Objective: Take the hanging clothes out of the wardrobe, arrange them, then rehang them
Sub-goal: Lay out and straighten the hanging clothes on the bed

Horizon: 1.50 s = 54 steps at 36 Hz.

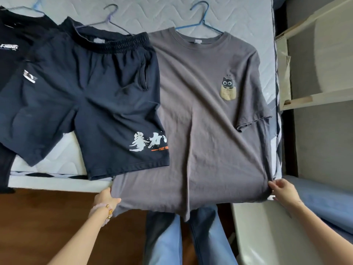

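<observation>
The grey T-shirt (200,121) lies flat, front up, on the bed (172,10) toward its right edge, its hem hanging over the near edge. The left hand (107,197) pinches the left corner of the hem and the right hand (282,192) pinches the right corner, fingers of both curled onto the cloth and drawing it taut between them.

It looks like thin, soft cotton: light, limp, apt to crease and to slide on its blue hanger (200,18) if tugged unevenly. The hem corners suit smoothing; for lifting, the hook or the shoulders would be the better hold.

Much is hidden. The hanger's arms are inside the shirt, so I cannot tell whether it sits centred. The shirt's left sleeve lies under the navy shorts (91,96), which overlap that side. The fingertips of both hands are tucked behind fabric. A black top (11,44) at the bed's left edge is cut off by the frame.
</observation>
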Available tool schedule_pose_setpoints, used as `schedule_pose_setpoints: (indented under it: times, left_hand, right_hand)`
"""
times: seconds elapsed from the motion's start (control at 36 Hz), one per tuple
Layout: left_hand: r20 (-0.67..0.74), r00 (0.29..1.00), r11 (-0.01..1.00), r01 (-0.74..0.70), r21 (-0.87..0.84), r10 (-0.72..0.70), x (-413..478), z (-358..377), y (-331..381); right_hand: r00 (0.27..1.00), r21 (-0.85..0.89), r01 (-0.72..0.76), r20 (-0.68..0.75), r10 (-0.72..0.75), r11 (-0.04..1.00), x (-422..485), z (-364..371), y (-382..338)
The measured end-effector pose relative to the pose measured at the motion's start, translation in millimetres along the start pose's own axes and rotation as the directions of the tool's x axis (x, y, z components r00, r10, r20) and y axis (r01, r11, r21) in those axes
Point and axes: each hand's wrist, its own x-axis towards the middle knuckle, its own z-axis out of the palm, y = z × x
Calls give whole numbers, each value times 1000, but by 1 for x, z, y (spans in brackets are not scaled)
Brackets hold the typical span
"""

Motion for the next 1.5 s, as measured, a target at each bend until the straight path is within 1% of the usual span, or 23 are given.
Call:
schedule_pose_setpoints:
  times: [0.06, 0.11, 0.19, 0.22, 0.31, 0.36, 0.42, 0.47, 0.53, 0.56, 0.61, 0.67, 0.72, 0.78, 0.86, 0.97, 1.08, 1.14, 1.19, 1.28, 1.31, 1.39, 1.5]
  left_hand:
    - [-9, 1000, 1000, -13, 11, 13, 2, -2, 0]
    - [-16, 997, 997, -73, -38, 73, 4, -3, 3]
    - [-77, 990, 979, -126, -162, 115, 5, -2, 7]
    - [-109, 988, 977, -129, -167, 112, 7, -1, 7]
    - [-200, 979, 985, -77, -155, 45, 4, 2, 7]
    - [-228, 974, 988, -21, -156, -15, 3, 4, 11]
    - [-230, 971, 990, 37, -137, -68, 1, 2, 19]
    - [-274, 949, 981, 113, -157, -153, -2, -5, 33]
    - [-350, 921, 969, 95, -228, -173, -8, -15, 48]
    - [-400, 907, 967, 25, -252, -128, -10, -21, 56]
    - [-499, 866, 953, -176, -247, 31, -11, -34, 81]
    - [-532, 820, 907, -368, -206, 212, -8, -48, 117]
    - [-499, 781, 842, -512, -168, 375, 2, -65, 164]
    - [-444, 728, 777, -621, -105, 522, 14, -82, 216]
    - [-383, 645, 694, -720, -14, 662, 35, -103, 294]
    - [-297, 590, 647, -749, 147, 751, 62, -123, 383]
    - [-268, 532, 596, -723, 349, 803, 90, -141, 452]
    - [-277, 538, 604, -681, 413, 796, 104, -150, 479]
    - [-263, 564, 614, -632, 473, 783, 119, -157, 499]
    - [-233, 628, 644, -573, 507, 743, 140, -163, 518]
    - [-235, 635, 649, -563, 512, 736, 147, -164, 522]
    - [-299, 591, 650, -567, 507, 749, 162, -167, 530]
    - [-344, 560, 651, -570, 501, 754, 175, -172, 535]
  right_hand:
    - [999, 76, 10, 33, -12, 997, -5, -1, -2]
    - [998, 112, 22, 57, -29, 993, -5, -3, 0]
    - [995, 50, 56, 75, -60, 997, -4, -6, 0]
    - [995, 4, 71, 73, -71, 997, -4, -7, 1]
    - [992, -130, 123, 58, -116, 984, -4, -5, -1]
    - [991, -189, 132, 57, -123, 973, -3, -6, -2]
    - [994, -250, 101, 74, -85, 963, -1, -8, -7]
    - [993, -309, 65, 115, -31, 949, 1, -13, -19]
    - [994, -337, 54, 112, -17, 940, 5, -23, -37]
    - [995, -318, 71, 92, -44, 946, 8, -30, -50]
    - [989, -244, 150, 35, -146, 958, 19, -43, -78]
    - [971, -149, 232, -16, -237, 961, 31, -53, -116]
    - [955, -54, 293, -30, -295, 954, 45, -59, -160]
    - [946, -12, 319, -48, -319, 948, 60, -61, -205]
    - [941, -97, 321, -80, -329, 942, 84, -58, -261]
    - [946, -213, 291, -80, -314, 933, 114, -47, -297]
    - [944, -213, 290, -96, -315, 933, 140, -40, -308]
    - [943, -188, 284, -120, -309, 940, 152, -38, -312]
    - [932, -113, 305, -166, -321, 946, 164, -35, -319]
    - [891, 57, 403, -250, -378, 913, 185, -31, -341]
    - [872, 86, 447, -265, -412, 891, 192, -30, -352]
    - [848, 109, 505, -248, -469, 856, 210, -31, -387]
    - [874, 88, 452, -242, -421, 888, 233, -35, -405]
